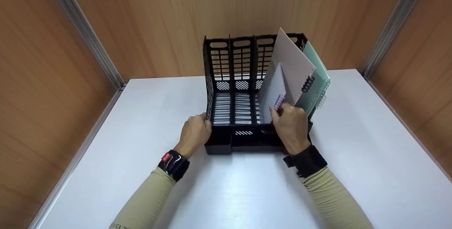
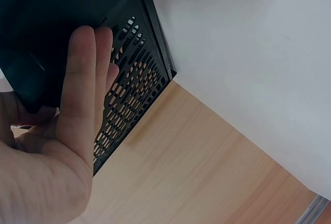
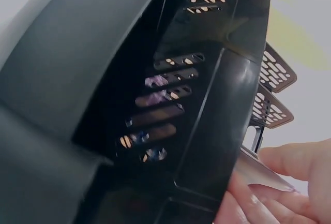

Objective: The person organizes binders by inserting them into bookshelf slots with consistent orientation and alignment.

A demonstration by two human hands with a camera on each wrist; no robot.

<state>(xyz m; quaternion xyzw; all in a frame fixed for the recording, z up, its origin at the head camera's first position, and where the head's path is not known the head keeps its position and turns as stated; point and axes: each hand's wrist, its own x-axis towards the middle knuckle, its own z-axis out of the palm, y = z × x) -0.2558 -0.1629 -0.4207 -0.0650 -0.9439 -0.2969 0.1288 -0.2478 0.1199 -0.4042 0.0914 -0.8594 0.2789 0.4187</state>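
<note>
A black file organizer point(image 1: 243, 140) with upright compartments stands on the white table. My left hand point(image 1: 195, 132) grips the front edge of its left side wall; in the left wrist view straight fingers point(image 2: 78, 89) lie along the outside of the perforated wall point(image 2: 137, 74) and the thumb is on the other side. My right hand point(image 1: 291, 125) is at the front right, pinching a small pale notebook point(image 1: 273, 93) with a purple spiral binding. That notebook tilts inside the organizer, beside a larger pink notebook point(image 1: 293, 61) with black coils. Its lower part is hidden behind the organizer's front.
Mint green notebooks point(image 1: 319, 77) with pale coils stand at the organizer's right end, leaning outward past its front. Wooden panels point(image 1: 169, 24) enclose the white table point(image 1: 152, 105) at the back and both sides.
</note>
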